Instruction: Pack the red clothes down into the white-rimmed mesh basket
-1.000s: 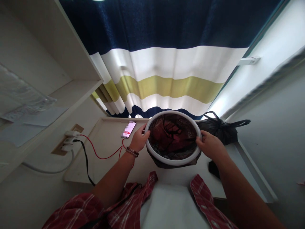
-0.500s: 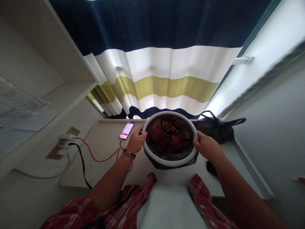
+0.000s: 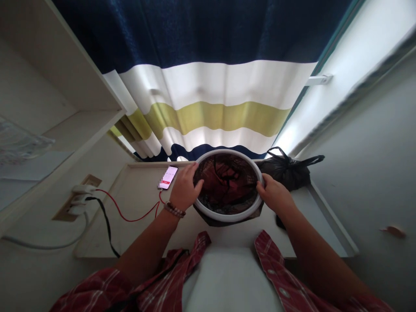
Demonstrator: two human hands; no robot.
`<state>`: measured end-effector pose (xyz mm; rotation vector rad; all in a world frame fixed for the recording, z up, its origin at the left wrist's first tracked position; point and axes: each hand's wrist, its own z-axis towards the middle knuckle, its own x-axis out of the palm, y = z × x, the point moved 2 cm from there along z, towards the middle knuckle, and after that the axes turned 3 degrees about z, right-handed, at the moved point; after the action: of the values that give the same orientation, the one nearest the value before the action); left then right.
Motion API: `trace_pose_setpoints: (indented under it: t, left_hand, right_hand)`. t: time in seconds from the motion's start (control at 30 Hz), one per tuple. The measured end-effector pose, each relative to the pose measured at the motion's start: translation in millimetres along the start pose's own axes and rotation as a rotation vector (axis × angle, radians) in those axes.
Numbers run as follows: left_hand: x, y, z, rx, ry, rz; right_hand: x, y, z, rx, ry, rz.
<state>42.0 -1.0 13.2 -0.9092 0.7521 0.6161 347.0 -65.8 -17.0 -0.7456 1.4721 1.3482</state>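
Observation:
A round waste bin (image 3: 224, 219) with a pale rim is tilted toward me above the desk. A thin dark bag lines it, and its inside looks dark red with a perforated wall. My left hand (image 3: 185, 186), wearing a bead bracelet (image 3: 174, 210), is at the left of the rim, thumb over the edge and fingers stretched along the outside. My right hand (image 3: 274, 190) is closed on the right of the rim, thumb on top. Behind the right hand lies a knotted black plastic bag (image 3: 286, 171). Whether the bin's base touches the desk is hidden.
The desk (image 3: 130, 236) has a raised edge at the back and right. A lit phone (image 3: 169, 177) lies left of the bin on a red cable (image 3: 130, 220) from the wall socket (image 3: 78, 197). A striped curtain (image 3: 221, 82) hangs behind; a shelf (image 3: 81, 117) juts out at left.
The left hand has shifted up along the rim and its fingers have straightened. The right hand keeps its hold. The whole view has shifted slightly, with the scene moving left.

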Motion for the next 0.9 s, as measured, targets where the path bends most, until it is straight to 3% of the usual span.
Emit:
trace_pose_setpoints:
  t: [0.17, 0.27, 0.4, 0.63, 0.77, 0.9]
  left_hand:
    - [15.7, -79, -26, 0.296, 0.480, -0.042]
    - [36.5, -96, -40, 0.365, 0.670, 0.104]
    - [49.1, -88, -39, 0.423, 0.811, 0.275]
    - [34.5, -51, -7, 0.471, 0.966, 0.294]
    - [24.5, -36, 12, 0.493, 0.952, 0.354]
    - [26.4, -53, 8, 0.520, 0.872, 0.277]
  right_hand:
    - [3, 2, -7, -0.230, -0.291, 0.144]
    - [4, 4, -14, -0.390, -0.325, 0.203]
    - [6, 1, -23, -0.519, -0.240, 0.246]
    - [-1, -5, -32, -0.624, -0.079, 0.200]
    - [-4, 4, -31, -0.719, 0.006, 0.141]
    - [2, 21, -31, -0.750, 0.012, 0.112]
